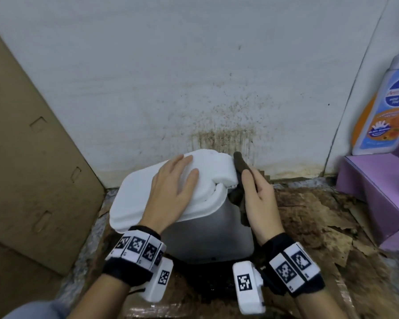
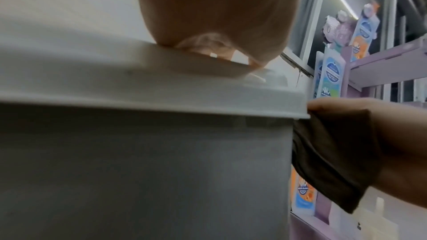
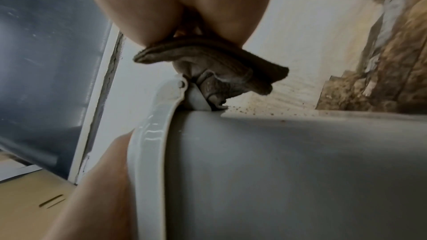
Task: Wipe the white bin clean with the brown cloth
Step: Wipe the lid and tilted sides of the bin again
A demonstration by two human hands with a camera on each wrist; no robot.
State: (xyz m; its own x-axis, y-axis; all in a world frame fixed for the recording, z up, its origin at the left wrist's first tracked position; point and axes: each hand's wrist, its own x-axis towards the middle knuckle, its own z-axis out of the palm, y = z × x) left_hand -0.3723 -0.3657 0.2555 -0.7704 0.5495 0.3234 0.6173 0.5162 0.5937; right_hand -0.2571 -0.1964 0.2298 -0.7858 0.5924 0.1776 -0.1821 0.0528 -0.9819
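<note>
The bin point(image 1: 207, 231) has a grey body and a white lid point(image 1: 134, 194), and stands against the stained wall. My left hand point(image 1: 175, 180) lies flat on the lid, fingers straight. My right hand point(image 1: 258, 194) holds the brown cloth point(image 1: 238, 199) against the bin's right side, just under the lid's rim. In the left wrist view the cloth point(image 2: 330, 158) hangs between that hand and the bin wall point(image 2: 138, 171). The right wrist view shows the cloth point(image 3: 208, 65) bunched at the lid's hinge point(image 3: 182, 84), with the grey wall point(image 3: 289, 171) below.
A cardboard sheet point(image 1: 32, 146) leans at the left. A purple display shelf point(image 1: 373, 187) with a blue and orange bottle cut-out point(image 1: 387, 107) stands at the right. The floor point(image 1: 320, 222) around the bin is dirty, torn cardboard. Brown splatter point(image 1: 224, 134) marks the wall behind.
</note>
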